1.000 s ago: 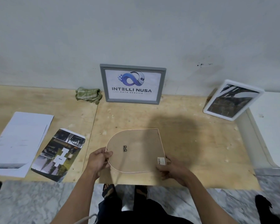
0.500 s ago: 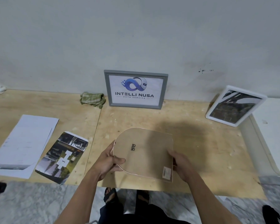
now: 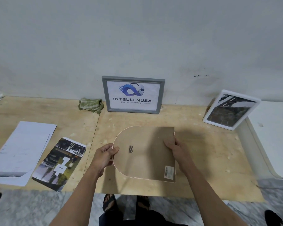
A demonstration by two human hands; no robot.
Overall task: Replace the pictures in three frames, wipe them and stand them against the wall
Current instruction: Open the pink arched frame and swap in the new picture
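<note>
In the lower middle of the picture the person held an arch-shaped frame back side up, its brown backing board showing, over the plywood table. The rounded end pointed left and the straight edge right. A small metal hanger sat near the rounded end, and a pale sticker lay in the lower right corner of the board.

The left hand pinched the rounded edge, thumb on top of the board and the fingers curled beneath it. The right hand gripped the straight edge near its upper corner, thumb laid on the board and fingers wrapped around the rim; how they lay underneath I could not tell.

At the centre, against the wall, stood a grey frame with a logo print reading INTELLI NUSA. Just left of it lay a crumpled green cloth. At the right a white frame leaned tilted, showing a dark photograph. In the lower left lay a stack of white sheets, and beside it a loose photo print. Sandalled feet showed on the marble floor below.
</note>
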